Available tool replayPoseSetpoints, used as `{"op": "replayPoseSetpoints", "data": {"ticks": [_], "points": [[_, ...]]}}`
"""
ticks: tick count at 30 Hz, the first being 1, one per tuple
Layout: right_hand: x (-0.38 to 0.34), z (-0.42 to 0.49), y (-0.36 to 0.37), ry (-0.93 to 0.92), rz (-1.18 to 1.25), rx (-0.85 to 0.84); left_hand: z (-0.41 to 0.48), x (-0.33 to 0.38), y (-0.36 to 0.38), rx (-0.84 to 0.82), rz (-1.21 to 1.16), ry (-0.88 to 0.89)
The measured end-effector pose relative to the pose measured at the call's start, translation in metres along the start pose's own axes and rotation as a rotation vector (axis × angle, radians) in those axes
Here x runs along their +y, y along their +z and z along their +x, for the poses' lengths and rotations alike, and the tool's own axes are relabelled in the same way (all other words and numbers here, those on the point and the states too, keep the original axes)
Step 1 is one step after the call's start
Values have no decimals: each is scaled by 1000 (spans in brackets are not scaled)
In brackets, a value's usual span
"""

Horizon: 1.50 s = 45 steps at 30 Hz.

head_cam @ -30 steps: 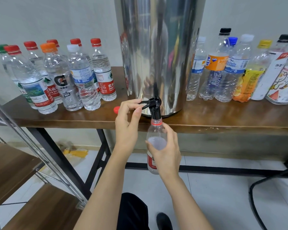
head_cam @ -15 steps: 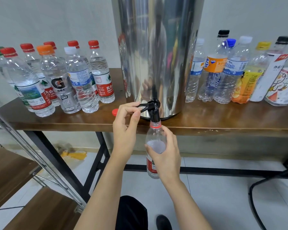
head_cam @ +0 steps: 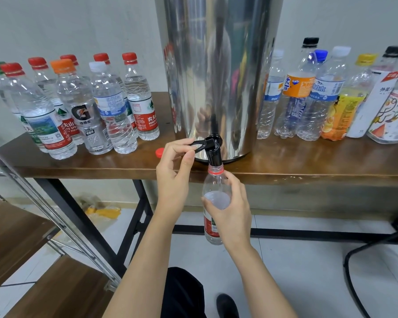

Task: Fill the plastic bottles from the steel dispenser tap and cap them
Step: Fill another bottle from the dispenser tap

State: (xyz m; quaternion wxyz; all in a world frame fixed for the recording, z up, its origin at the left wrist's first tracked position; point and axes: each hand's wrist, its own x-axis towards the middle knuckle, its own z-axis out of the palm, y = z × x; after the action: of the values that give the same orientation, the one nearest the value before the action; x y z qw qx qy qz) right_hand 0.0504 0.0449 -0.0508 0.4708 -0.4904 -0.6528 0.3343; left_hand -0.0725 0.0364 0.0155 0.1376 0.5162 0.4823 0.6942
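Observation:
A tall steel dispenser (head_cam: 218,72) stands on the wooden table (head_cam: 308,161). Its black tap (head_cam: 213,149) juts over the front edge. My left hand (head_cam: 174,171) pinches the tap's lever between thumb and fingers. Below the spout, my right hand (head_cam: 230,207) grips a clear plastic bottle (head_cam: 213,182) with a red neck ring, its open mouth right under the spout. Water fills it to roughly shoulder height. A loose red cap (head_cam: 159,152) lies on the table just left of my left hand.
Several capped, water-filled bottles (head_cam: 110,106) stand left of the dispenser. Several capped bottles that look empty (head_cam: 317,97) stand to its right. A metal-framed wooden shelf (head_cam: 21,239) sits at lower left. A black chair base (head_cam: 375,251) is at lower right.
The view has shifted slightly. Both hands keep the same hold on the tap lever and the bottle, and the water level looks about the same.

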Motion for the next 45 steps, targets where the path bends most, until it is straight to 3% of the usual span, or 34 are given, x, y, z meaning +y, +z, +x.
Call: {"op": "replayPoseSetpoints", "data": {"ticks": [45], "points": [[-1, 2, -3, -8, -8, -10, 0, 2, 0, -4, -46, -22]]}}
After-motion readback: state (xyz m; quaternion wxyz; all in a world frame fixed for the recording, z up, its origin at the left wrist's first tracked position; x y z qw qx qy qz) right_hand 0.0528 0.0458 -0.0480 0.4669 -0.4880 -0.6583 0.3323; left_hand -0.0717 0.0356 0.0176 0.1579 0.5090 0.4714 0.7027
